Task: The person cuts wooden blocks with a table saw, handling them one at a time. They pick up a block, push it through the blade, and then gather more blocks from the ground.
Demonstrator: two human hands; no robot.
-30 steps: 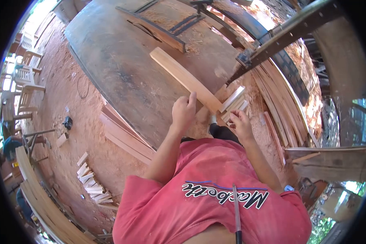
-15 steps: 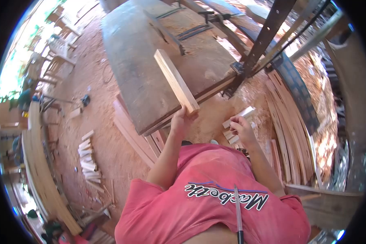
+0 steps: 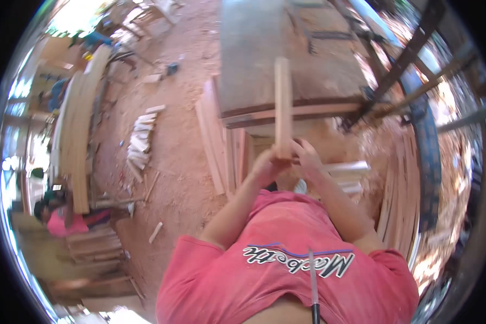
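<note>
A pale wooden piece (image 3: 283, 102) stands out from my body, its far end over the worktable (image 3: 254, 70) and its near end in my hands. My left hand (image 3: 272, 162) is wrapped round that near end. Beside it, my right hand (image 3: 306, 156) touches the same end with bent fingers. Motion blurs the wood and the fingertips a little. A pencil-like tool (image 3: 314, 286) lies against the front of the red shirt (image 3: 286, 237).
Reddish boards (image 3: 213, 140) lean by the table's left corner. Small wood pieces (image 3: 140, 137) lie in a row on the floor. Long planks (image 3: 81, 129) are stacked at left, near a person in pink (image 3: 67, 221). More boards (image 3: 402, 189) lie at right.
The view has turned left, so table and floor appear shifted right. The wooden piece has drawn back toward my body and points straight ahead. My right hand has come in to its near end.
</note>
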